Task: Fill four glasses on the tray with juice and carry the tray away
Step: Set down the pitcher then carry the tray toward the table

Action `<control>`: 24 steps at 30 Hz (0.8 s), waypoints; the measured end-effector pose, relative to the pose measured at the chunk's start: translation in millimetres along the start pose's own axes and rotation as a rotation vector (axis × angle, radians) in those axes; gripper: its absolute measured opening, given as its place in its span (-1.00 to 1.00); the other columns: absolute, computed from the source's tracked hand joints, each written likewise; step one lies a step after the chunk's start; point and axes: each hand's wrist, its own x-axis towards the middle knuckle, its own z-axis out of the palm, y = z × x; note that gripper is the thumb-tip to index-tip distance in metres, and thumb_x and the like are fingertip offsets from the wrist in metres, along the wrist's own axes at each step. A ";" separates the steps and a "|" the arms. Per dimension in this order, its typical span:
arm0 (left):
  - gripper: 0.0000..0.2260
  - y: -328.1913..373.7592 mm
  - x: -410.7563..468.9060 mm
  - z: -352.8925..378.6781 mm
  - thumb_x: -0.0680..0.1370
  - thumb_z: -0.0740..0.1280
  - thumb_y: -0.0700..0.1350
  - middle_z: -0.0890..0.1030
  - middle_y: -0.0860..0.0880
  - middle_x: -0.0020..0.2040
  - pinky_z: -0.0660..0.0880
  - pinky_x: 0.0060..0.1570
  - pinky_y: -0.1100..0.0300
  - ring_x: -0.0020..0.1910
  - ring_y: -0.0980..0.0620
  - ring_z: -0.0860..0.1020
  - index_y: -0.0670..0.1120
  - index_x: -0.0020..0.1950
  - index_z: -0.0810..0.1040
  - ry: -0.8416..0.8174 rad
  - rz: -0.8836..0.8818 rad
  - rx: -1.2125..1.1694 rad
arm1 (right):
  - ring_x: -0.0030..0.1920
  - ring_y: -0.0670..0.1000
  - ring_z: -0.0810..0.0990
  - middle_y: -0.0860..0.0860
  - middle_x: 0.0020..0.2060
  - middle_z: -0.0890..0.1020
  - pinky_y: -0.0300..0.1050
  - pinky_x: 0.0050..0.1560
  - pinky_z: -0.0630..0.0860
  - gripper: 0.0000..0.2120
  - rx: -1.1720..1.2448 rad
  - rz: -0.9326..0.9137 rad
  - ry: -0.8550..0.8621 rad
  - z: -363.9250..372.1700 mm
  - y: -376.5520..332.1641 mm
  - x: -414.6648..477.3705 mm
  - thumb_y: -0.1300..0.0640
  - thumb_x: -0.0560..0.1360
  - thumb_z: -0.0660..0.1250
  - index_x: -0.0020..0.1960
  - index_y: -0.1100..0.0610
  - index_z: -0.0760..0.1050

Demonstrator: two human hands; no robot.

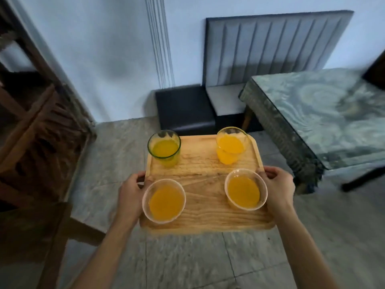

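Wooden tray (205,203), pale pine with a strong grain and a low raised rim, is held level in the air above the grey stone floor (187,257). The left hand (130,197) grips its left edge and the right hand (278,187) grips its right edge, fingers curled over the rim on each side, both forearms bare.

Four glasses stand on it, one near each corner, well apart, all holding orange juice (166,202). The near left glass (164,217) and the near right glass (245,206) are clear, wide-mouthed and just beside the hands. At the far left is a green-rimmed glass (164,148), where the drink looks more yellow; the far right glass (231,152) is clear and rounded.

Beyond the tray stands a bench seat (270,44) with a grey padded, ribbed back against the pale wall. To the right is a table (325,122) under a swirl-patterned cloth; dark wooden furniture (37,122) is on the left
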 end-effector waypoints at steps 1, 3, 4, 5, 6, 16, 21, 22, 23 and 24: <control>-0.74 14.9 -1.8 22.1 0.60 0.40 0.00 0.68 -0.03 0.02 0.62 0.01 -0.07 -0.01 -0.05 0.64 -0.07 0.24 0.61 -0.024 0.015 0.004 | -0.20 -0.13 0.57 -0.05 -0.20 0.64 -0.08 -0.08 0.52 -0.83 -0.001 0.018 0.030 -22.0 9.9 9.8 0.08 0.57 0.40 0.09 0.14 0.65; -0.75 45.0 -7.0 69.1 0.62 0.37 0.02 0.69 -0.03 0.03 0.62 0.03 -0.11 0.00 -0.05 0.65 -0.07 0.23 0.62 -0.076 0.047 -0.006 | -0.23 -0.15 0.55 -0.07 -0.25 0.62 -0.12 -0.10 0.46 -0.84 -0.009 0.055 0.091 -66.8 30.9 31.5 0.07 0.55 0.42 0.07 0.13 0.66; -0.75 57.5 -10.1 87.6 0.62 0.36 0.02 0.69 -0.03 0.03 0.63 0.02 -0.10 0.00 -0.05 0.65 -0.07 0.23 0.62 -0.104 0.061 -0.017 | -0.24 -0.13 0.55 -0.08 -0.27 0.60 -0.13 -0.09 0.45 -0.84 -0.008 0.076 0.115 -83.9 39.8 41.0 0.07 0.55 0.42 0.06 0.12 0.66; -0.75 72.6 -13.7 110.5 0.63 0.36 0.02 0.69 -0.03 0.03 0.63 0.00 -0.07 -0.01 -0.04 0.65 -0.08 0.22 0.62 -0.133 0.078 -0.023 | -0.22 -0.09 0.57 -0.08 -0.28 0.60 -0.12 -0.08 0.46 -0.84 -0.004 0.100 0.144 -104.8 50.5 52.2 0.06 0.54 0.42 0.06 0.12 0.66; -0.76 85.8 -17.3 132.1 0.62 0.36 0.02 0.69 -0.02 0.02 0.63 -0.02 -0.05 -0.02 -0.02 0.65 -0.08 0.21 0.63 -0.159 0.099 -0.022 | -0.20 -0.05 0.59 -0.07 -0.27 0.61 -0.11 -0.06 0.47 -0.83 0.000 0.122 0.169 -124.3 61.4 62.5 0.05 0.54 0.42 0.06 0.12 0.66; -0.78 210.9 -39.6 326.2 0.63 0.37 -0.01 0.64 -0.01 0.02 0.57 -0.01 0.04 -0.01 0.00 0.60 -0.06 0.23 0.58 -0.390 0.202 -0.022 | -0.17 -0.06 0.64 -0.10 -0.24 0.66 -0.05 -0.09 0.58 -0.90 0.055 0.273 0.384 -275.9 151.3 152.7 0.06 0.54 0.43 -0.01 0.07 0.67; -0.80 258.3 -27.9 412.1 0.62 0.36 0.00 0.68 0.02 0.00 0.61 0.05 -0.07 0.00 0.00 0.64 -0.06 0.17 0.62 -0.483 0.226 -0.024 | -0.18 -0.13 0.61 -0.12 -0.24 0.65 -0.04 -0.05 0.57 -0.88 0.052 0.323 0.469 -323.5 184.9 206.5 0.04 0.53 0.44 0.00 0.07 0.67; -0.81 267.3 -24.6 429.4 0.62 0.36 0.01 0.68 0.03 -0.02 0.62 0.05 -0.09 -0.01 0.00 0.64 -0.06 0.16 0.63 -0.492 0.228 -0.029 | -0.18 -0.13 0.61 -0.11 -0.23 0.66 -0.05 -0.06 0.57 -0.87 0.049 0.327 0.480 -331.4 191.6 220.0 0.03 0.53 0.44 0.00 0.07 0.67; -0.81 276.4 -20.9 446.5 0.62 0.36 0.01 0.68 0.03 -0.02 0.61 0.05 -0.10 -0.02 0.01 0.64 -0.06 0.15 0.63 -0.498 0.222 -0.032 | -0.17 -0.13 0.61 -0.11 -0.23 0.66 -0.05 -0.07 0.57 -0.87 0.047 0.330 0.489 -338.7 197.9 234.0 0.03 0.53 0.44 0.01 0.07 0.67; -0.81 284.8 -18.8 460.9 0.62 0.36 0.00 0.68 0.03 -0.03 0.61 0.05 -0.08 -0.03 0.01 0.64 -0.06 0.15 0.63 -0.505 0.223 -0.035 | -0.17 -0.12 0.61 -0.10 -0.22 0.66 -0.05 -0.07 0.57 -0.87 0.048 0.331 0.497 -344.4 203.0 246.4 0.04 0.53 0.45 0.01 0.08 0.67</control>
